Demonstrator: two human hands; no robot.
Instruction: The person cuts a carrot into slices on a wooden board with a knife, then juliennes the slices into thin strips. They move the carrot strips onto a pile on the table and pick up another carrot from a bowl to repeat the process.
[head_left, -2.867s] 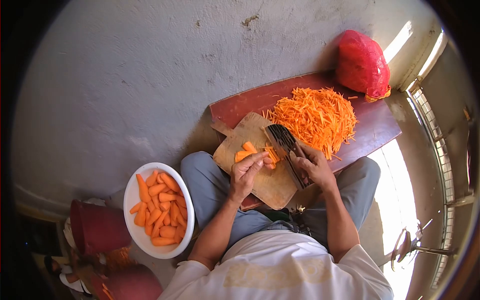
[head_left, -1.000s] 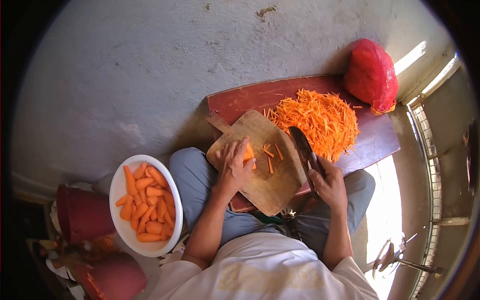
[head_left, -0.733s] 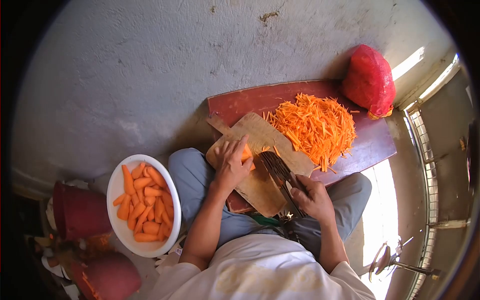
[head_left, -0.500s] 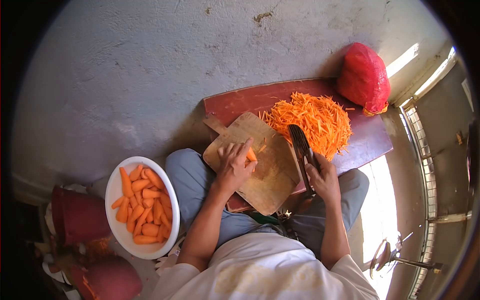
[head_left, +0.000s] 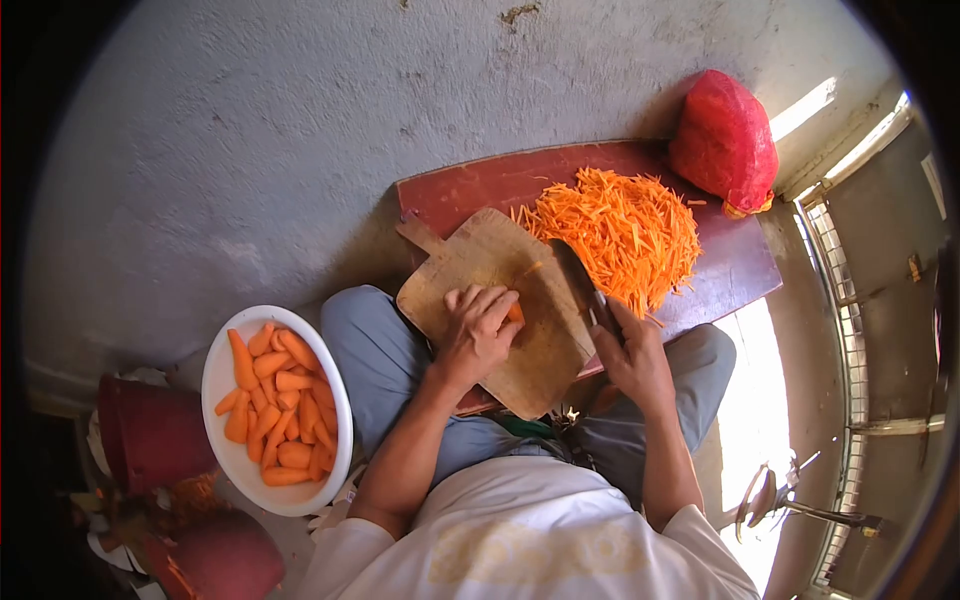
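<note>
My left hand (head_left: 478, 333) presses a piece of carrot (head_left: 515, 314) against the wooden cutting board (head_left: 480, 250); most of the piece is hidden under the fingers. A wide dark knife (head_left: 574, 275) is gripped by its handle in my right hand (head_left: 636, 358), its blade over the board's right side, apart from the carrot. Right behind the board, a heap of carrot strips (head_left: 625, 235) lies on the red bench (head_left: 450, 192). A few thin shreds stick to the board near my left hand.
At left stands a white basin (head_left: 345, 430) of peeled carrots (head_left: 285, 400). Dark red buckets (head_left: 155, 432) are beyond it. A tied red mesh sack (head_left: 725, 140) rests at the bench's far right, by the grey wall (head_left: 280, 150). A metal frame (head_left: 800, 510) lies on the floor, lower right.
The knife has shifted left, over the board's right edge, and its blade has turned. My left hand has come down flatter over the carrot piece. The view has shifted slightly.
</note>
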